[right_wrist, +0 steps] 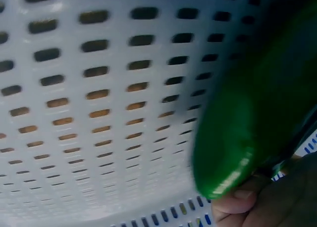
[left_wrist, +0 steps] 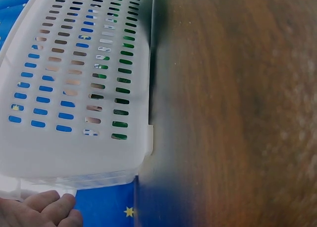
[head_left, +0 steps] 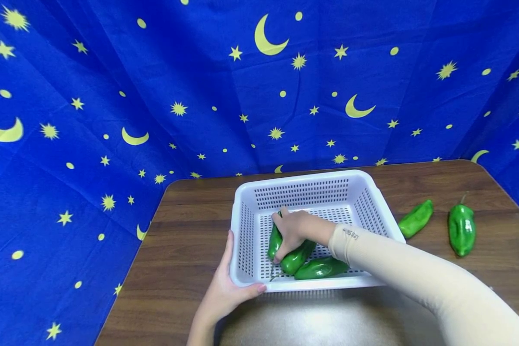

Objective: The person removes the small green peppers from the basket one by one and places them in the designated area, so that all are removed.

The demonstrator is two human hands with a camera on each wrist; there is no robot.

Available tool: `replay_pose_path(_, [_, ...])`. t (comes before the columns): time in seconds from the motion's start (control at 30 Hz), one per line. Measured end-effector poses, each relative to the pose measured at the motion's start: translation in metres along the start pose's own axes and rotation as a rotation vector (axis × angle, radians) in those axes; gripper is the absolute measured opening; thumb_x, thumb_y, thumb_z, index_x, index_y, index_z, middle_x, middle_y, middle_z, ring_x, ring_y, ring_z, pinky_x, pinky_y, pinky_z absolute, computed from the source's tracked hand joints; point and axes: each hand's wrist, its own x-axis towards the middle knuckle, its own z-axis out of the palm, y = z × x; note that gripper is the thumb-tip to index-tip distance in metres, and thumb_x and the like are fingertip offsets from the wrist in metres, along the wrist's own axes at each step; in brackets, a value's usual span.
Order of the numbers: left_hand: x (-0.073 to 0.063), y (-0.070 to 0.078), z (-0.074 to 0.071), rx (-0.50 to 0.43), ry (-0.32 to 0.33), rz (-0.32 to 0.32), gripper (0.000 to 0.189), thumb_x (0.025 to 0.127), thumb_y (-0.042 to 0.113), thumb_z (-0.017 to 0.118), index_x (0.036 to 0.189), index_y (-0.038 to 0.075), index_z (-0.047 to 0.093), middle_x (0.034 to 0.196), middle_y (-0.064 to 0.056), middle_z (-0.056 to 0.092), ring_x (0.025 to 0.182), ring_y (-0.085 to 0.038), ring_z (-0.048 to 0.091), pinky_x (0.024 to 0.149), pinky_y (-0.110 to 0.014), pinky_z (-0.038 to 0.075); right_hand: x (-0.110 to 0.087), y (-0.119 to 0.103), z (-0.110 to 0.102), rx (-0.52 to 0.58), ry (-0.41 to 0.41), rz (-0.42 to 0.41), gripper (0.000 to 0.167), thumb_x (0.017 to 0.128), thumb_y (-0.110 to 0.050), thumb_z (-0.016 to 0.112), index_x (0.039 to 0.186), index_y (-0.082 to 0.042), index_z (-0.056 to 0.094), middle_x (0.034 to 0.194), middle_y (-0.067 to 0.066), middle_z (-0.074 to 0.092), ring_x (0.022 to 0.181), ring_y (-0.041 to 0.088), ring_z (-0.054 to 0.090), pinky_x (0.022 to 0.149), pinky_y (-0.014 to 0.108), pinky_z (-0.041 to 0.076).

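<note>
A white plastic basket (head_left: 302,192) with slotted walls holds green peppers. My left hand (head_left: 225,288) grips its near left corner, thumb over the front rim and fingers along the outer left wall; in the left wrist view those fingers (left_wrist: 57,207) show beside the basket wall (left_wrist: 74,152). Inside the basket, my right hand (head_left: 295,228) holds a green pepper (head_left: 274,242) near the left wall, fingers at its far end and thumb at its near end. Beside it lie a second pepper (head_left: 296,259) and a third pepper (head_left: 322,268), partly hidden by the right arm.
Two more green peppers, one light (head_left: 416,219) and one darker (head_left: 462,229), lie on the wooden table (head_left: 177,230) to the right of the basket. A blue cloth (head_left: 225,86) with yellow moons and stars hangs behind and around the table.
</note>
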Motion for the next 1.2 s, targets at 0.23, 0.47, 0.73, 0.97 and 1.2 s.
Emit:
replay_pose_path(0.23, [0.000, 0.002, 0.001, 0.013, 0.016, -0.013, 0.129, 0.072, 0.006, 0.087, 0.159, 0.037, -0.004, 0.168, -0.005, 0.009, 0.136, -0.047, 0.044, 0.100, -0.041, 0.057, 0.001, 0.000, 0.002, 0.006, 0.001, -0.007, 0.121, 0.046, -0.089, 0.072, 0.136, -0.015, 0.041, 0.124, 0.009, 0.046, 0.091, 0.022, 0.060, 0.073, 0.032, 0.057])
replay_pose_path(0.47, [-0.002, 0.003, 0.001, 0.059, 0.046, -0.042, 0.129, 0.071, 0.006, 0.087, 0.158, 0.038, -0.002, 0.168, -0.002, 0.010, 0.137, -0.042, 0.046, 0.101, -0.036, 0.057, 0.001, -0.001, 0.004, -0.030, 0.010, -0.036, 0.123, 0.046, -0.090, 0.071, 0.139, -0.016, 0.039, 0.128, 0.009, 0.046, 0.093, 0.023, 0.061, 0.077, 0.033, 0.057])
replay_pose_path(0.73, [0.000, 0.004, 0.000, 0.036, 0.019, -0.035, 0.129, 0.072, 0.010, 0.088, 0.159, 0.037, -0.003, 0.168, 0.000, 0.010, 0.135, -0.044, 0.047, 0.098, -0.039, 0.058, -0.007, 0.008, -0.003, -0.079, 0.092, -0.093, 0.131, 0.050, -0.089, 0.070, 0.149, -0.013, 0.031, 0.138, 0.017, 0.044, 0.091, 0.024, 0.063, 0.081, 0.040, 0.059])
replay_pose_path(0.97, [0.002, 0.004, -0.001, 0.056, 0.012, -0.015, 0.128, 0.072, 0.010, 0.088, 0.160, 0.033, -0.003, 0.168, 0.000, 0.010, 0.137, -0.043, 0.045, 0.100, -0.040, 0.057, -0.021, 0.019, -0.014, -0.030, 0.176, -0.127, 0.133, 0.051, -0.086, 0.073, 0.153, -0.015, 0.027, 0.135, 0.014, 0.044, 0.080, 0.020, 0.061, 0.067, 0.032, 0.056])
replay_pose_path(1.2, [0.000, 0.004, -0.001, 0.033, 0.015, -0.025, 0.129, 0.072, 0.008, 0.088, 0.159, 0.035, -0.003, 0.168, -0.001, 0.010, 0.134, -0.045, 0.047, 0.097, -0.040, 0.059, -0.046, 0.030, -0.029, 0.068, 0.281, -0.183, 0.129, 0.052, -0.082, 0.076, 0.152, -0.014, 0.031, 0.126, 0.008, 0.045, 0.079, 0.018, 0.059, 0.068, 0.029, 0.055])
